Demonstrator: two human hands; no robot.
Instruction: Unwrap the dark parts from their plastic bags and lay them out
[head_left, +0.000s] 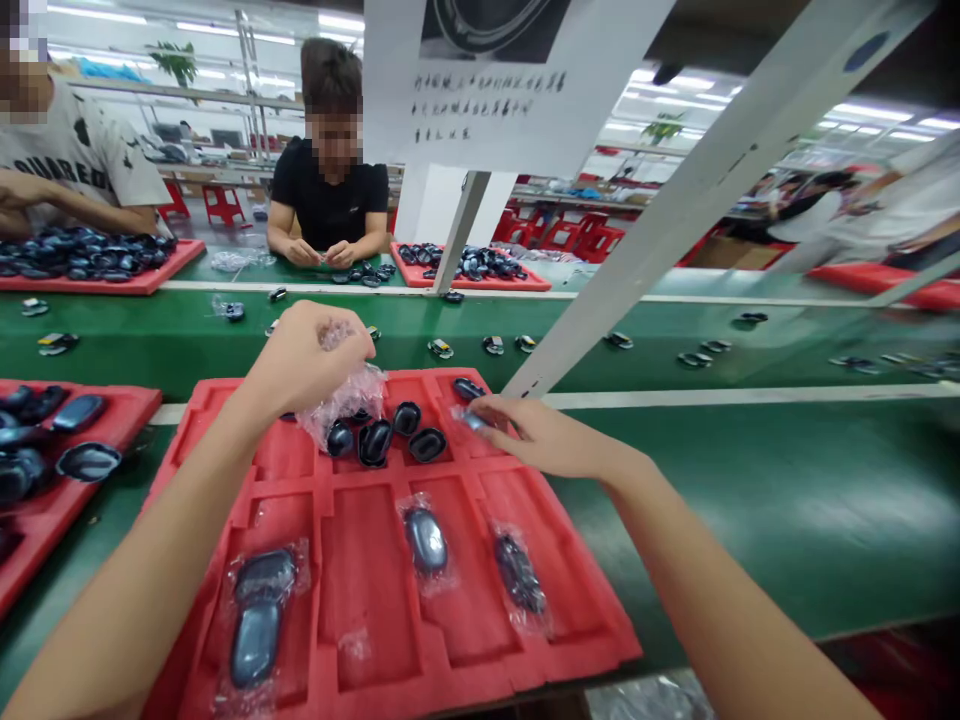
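My left hand (319, 345) is closed on a crumpled clear plastic bag (349, 395) above the far part of the red foam tray (367, 490). Loose dark oval shells (427, 444) lie in the tray just below it. At the tray's far right, my right hand (536, 430) has thumb and fingers closed on a small bagged blue shell (472, 418), partly covered by the fingertips. Another dark shell (469, 388) sits just beyond those fingers. Nearer to me in the tray lie bagged shells (427, 540), a bagged dark piece (519, 572) and a bagged pair (259, 615).
A second red tray (82, 450) with dark shells stands at left. Small parts (440, 348) lie along the green belt (187, 345) ahead. A slanted white post (675, 200) rises beyond my right hand, with a paper sheet (510, 120) hanging overhead. Co-workers sit across.
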